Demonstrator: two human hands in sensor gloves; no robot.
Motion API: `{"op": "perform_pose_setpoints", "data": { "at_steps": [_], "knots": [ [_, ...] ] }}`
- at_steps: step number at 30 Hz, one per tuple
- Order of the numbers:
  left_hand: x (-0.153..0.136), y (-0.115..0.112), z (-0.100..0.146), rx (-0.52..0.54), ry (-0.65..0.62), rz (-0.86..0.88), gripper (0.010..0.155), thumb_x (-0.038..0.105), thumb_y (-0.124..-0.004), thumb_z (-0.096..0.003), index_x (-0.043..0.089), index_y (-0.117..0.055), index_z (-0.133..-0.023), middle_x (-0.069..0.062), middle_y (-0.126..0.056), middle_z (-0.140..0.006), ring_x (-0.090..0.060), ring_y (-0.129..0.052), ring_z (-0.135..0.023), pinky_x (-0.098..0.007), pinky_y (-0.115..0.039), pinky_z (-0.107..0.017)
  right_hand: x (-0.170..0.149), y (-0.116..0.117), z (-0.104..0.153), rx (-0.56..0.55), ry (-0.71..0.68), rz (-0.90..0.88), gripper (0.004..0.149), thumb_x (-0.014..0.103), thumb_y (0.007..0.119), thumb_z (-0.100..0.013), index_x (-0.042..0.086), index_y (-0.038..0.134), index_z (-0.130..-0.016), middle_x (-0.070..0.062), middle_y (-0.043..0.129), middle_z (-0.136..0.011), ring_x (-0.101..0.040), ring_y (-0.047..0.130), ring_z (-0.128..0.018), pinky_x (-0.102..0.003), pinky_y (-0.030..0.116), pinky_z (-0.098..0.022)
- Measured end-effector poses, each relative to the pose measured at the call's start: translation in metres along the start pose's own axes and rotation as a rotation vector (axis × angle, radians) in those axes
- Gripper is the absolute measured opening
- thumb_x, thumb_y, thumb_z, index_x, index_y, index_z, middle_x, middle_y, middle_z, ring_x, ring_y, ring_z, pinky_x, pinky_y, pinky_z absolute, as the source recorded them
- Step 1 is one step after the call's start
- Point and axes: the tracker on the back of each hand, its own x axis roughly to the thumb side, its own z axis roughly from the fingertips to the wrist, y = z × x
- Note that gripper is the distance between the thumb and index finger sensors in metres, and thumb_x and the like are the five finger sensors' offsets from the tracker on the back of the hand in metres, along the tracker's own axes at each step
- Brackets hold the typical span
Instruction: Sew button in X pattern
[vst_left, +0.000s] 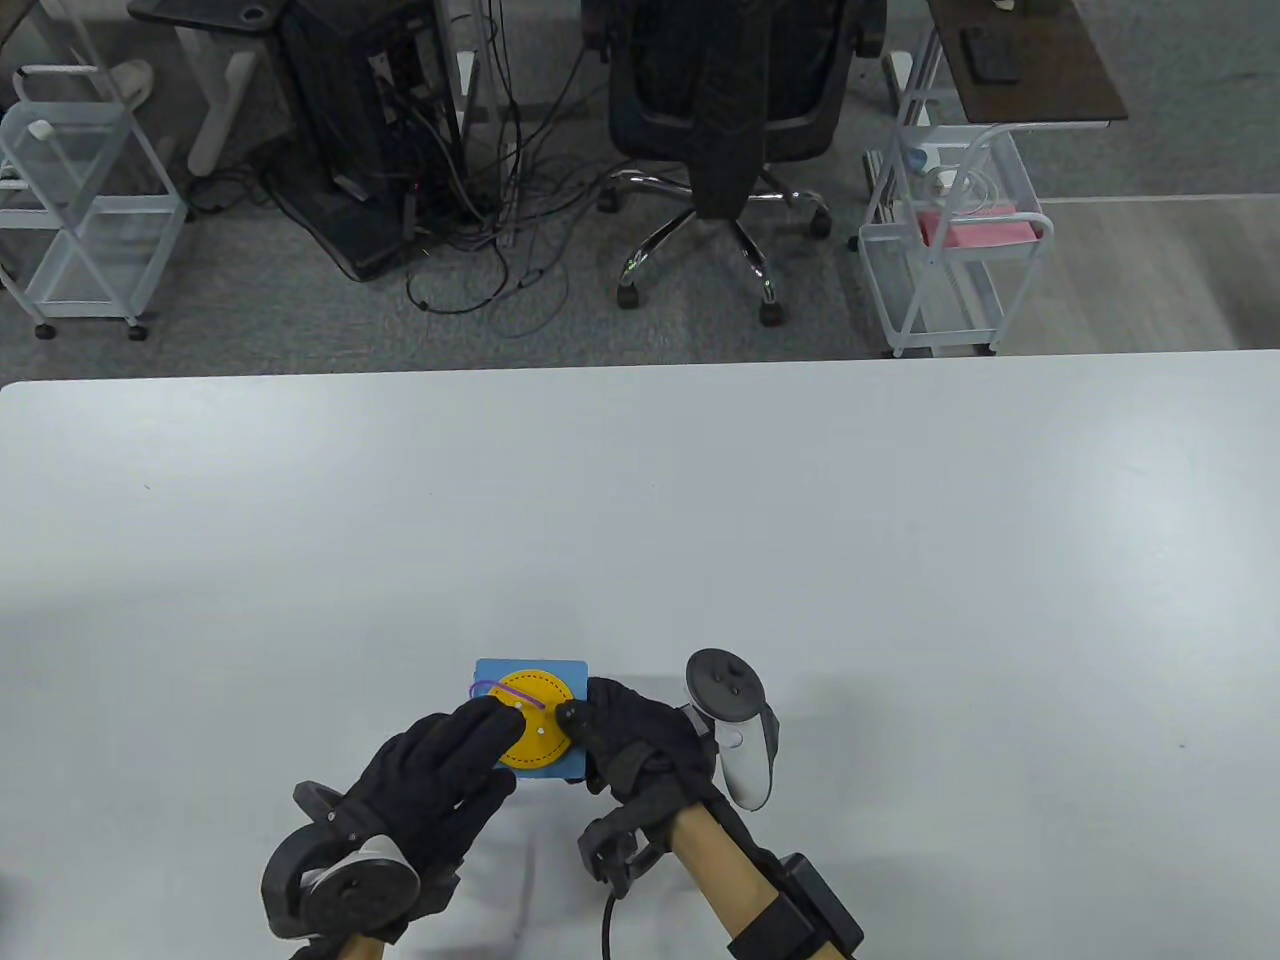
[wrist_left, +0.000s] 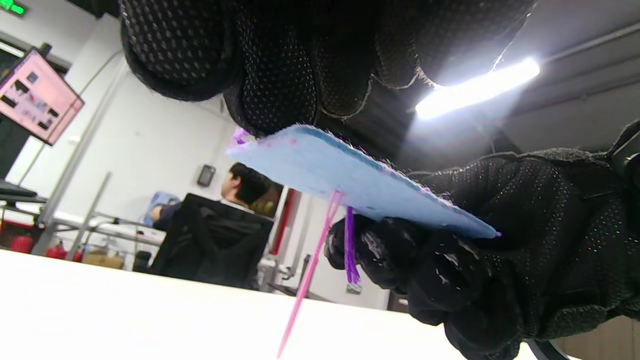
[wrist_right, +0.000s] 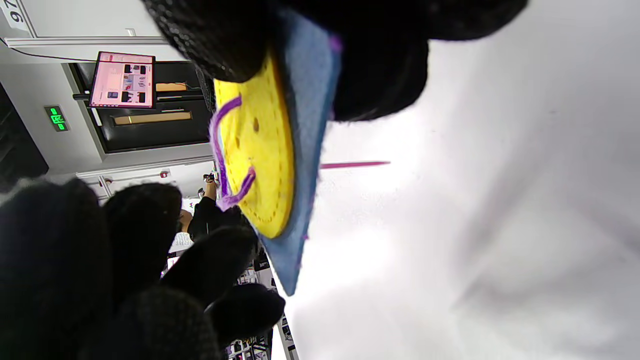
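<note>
A blue felt square (vst_left: 530, 668) carries a yellow button (vst_left: 543, 738) with a purple thread (vst_left: 488, 688) looped over its far left. My right hand (vst_left: 598, 728) pinches the square's right edge and holds it lifted off the table. My left hand (vst_left: 480, 735) lies with extended fingers on the button's left part. In the left wrist view a pink needle (wrist_left: 310, 272) sticks down through the felt (wrist_left: 350, 175), beside a hanging thread (wrist_left: 350, 250). The right wrist view shows the button (wrist_right: 260, 150), the thread (wrist_right: 220, 150) and the needle tip (wrist_right: 355, 164) on the underside.
The white table (vst_left: 800, 550) stretches far and to both sides of my hands. A tracker (vst_left: 735, 730) sits on my right hand's back. Beyond the far edge stand an office chair (vst_left: 720, 120) and two wire carts (vst_left: 950, 250).
</note>
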Motion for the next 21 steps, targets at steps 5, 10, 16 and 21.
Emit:
{"op": "perform_pose_setpoints", "data": {
  "at_steps": [5, 10, 16, 21],
  "knots": [
    [-0.004, 0.006, 0.005, 0.140, 0.058, -0.038, 0.051, 0.047, -0.072, -0.0552, 0.025, -0.072, -0.101, -0.009, -0.085, -0.096, -0.030, -0.101, -0.060, -0.037, -0.092, -0.035, 0.005, -0.002, 0.001, 0.021, -0.012, 0.017, 0.047, 0.030, 0.072, -0.054, 0.010, 0.066, -0.097, -0.013, 0.083, -0.075, -0.024, 0.091, -0.046, -0.039, 0.076, -0.036],
    [-0.015, 0.009, 0.008, 0.231, 0.223, -0.033, 0.048, 0.041, -0.070, -0.0573, 0.021, -0.073, -0.101, -0.012, -0.085, -0.095, -0.036, -0.100, -0.066, -0.038, -0.092, -0.035, 0.009, -0.001, 0.000, 0.093, -0.023, 0.053, 0.047, 0.029, 0.072, -0.054, 0.009, 0.068, -0.096, -0.015, 0.084, -0.073, -0.025, 0.090, -0.044, -0.040, 0.076, -0.035],
    [-0.031, 0.003, 0.007, 0.080, 0.369, 0.191, 0.052, 0.040, -0.070, -0.0590, 0.016, -0.070, -0.105, -0.018, -0.083, -0.098, -0.046, -0.097, -0.074, -0.044, -0.093, -0.042, 0.013, 0.005, -0.002, 0.234, -0.008, 0.162, 0.045, 0.029, 0.071, -0.054, 0.009, 0.071, -0.094, -0.015, 0.085, -0.071, -0.025, 0.090, -0.043, -0.041, 0.075, -0.035],
    [-0.039, -0.006, 0.004, -0.102, 0.433, 0.375, 0.056, 0.044, -0.069, -0.0598, 0.010, -0.072, -0.104, -0.024, -0.086, -0.095, -0.045, -0.104, -0.065, -0.038, -0.097, -0.035, 0.014, 0.011, -0.002, 0.290, 0.006, 0.251, 0.044, 0.030, 0.072, -0.053, 0.010, 0.075, -0.092, -0.015, 0.087, -0.067, -0.025, 0.091, -0.040, -0.041, 0.075, -0.033]
  ]
}}
